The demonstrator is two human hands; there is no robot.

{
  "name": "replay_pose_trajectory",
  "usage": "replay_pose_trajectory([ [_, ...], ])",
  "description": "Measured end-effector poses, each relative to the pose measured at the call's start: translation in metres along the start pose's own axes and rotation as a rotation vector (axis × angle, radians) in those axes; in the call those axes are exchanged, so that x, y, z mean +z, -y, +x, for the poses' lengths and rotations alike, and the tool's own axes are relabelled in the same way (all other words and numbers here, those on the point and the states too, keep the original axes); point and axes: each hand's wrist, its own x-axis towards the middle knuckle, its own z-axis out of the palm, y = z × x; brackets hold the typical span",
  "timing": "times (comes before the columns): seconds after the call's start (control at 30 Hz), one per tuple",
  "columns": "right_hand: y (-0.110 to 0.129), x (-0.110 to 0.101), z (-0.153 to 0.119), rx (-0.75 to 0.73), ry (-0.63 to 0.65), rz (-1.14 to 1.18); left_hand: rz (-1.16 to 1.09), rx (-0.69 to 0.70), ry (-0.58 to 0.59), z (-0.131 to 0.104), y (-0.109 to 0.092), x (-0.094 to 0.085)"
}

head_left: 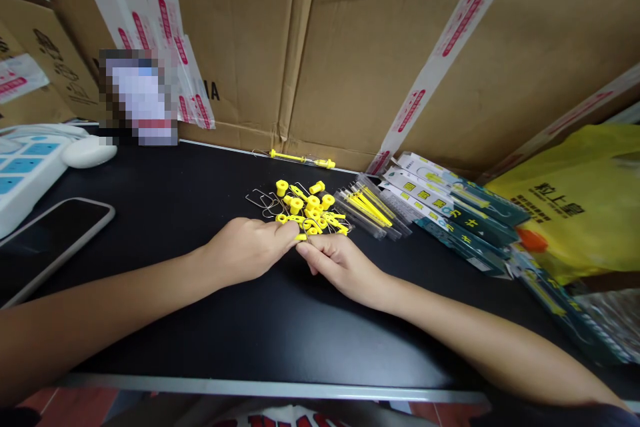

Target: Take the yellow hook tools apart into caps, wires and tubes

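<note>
My left hand (253, 247) is closed, its fingers pinching a small yellow plastic piece (301, 237) whose end sticks out towards the right. My right hand (347, 267) meets it fingertip to fingertip, thumb and forefinger pressed together. A thin bent metal wire (308, 225) rises between the two hands at the right fingertips; the rest of it is hidden by the fingers. Just beyond the hands lies a loose pile of yellow plastic parts (296, 205) with flanged caps, mixed with metal wire hooks (265, 200) and small springs.
Clear plastic tubes (365, 217) holding yellow rods lie right of the pile, beside printed packages (450, 207). A yellow bag (575, 200) is far right. One assembled yellow piece (303, 159) lies by cardboard boxes (350, 60). A phone (50, 243) and power strip (35, 163) are left.
</note>
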Motion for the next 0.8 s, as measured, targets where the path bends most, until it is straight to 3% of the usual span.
replay_pose_trajectory([
  [0.8, -0.0026, 0.0011, -0.0004, -0.008, -0.012, -0.093, 0.011, -0.012, 0.049, -0.0003, 0.0002, 0.0019],
])
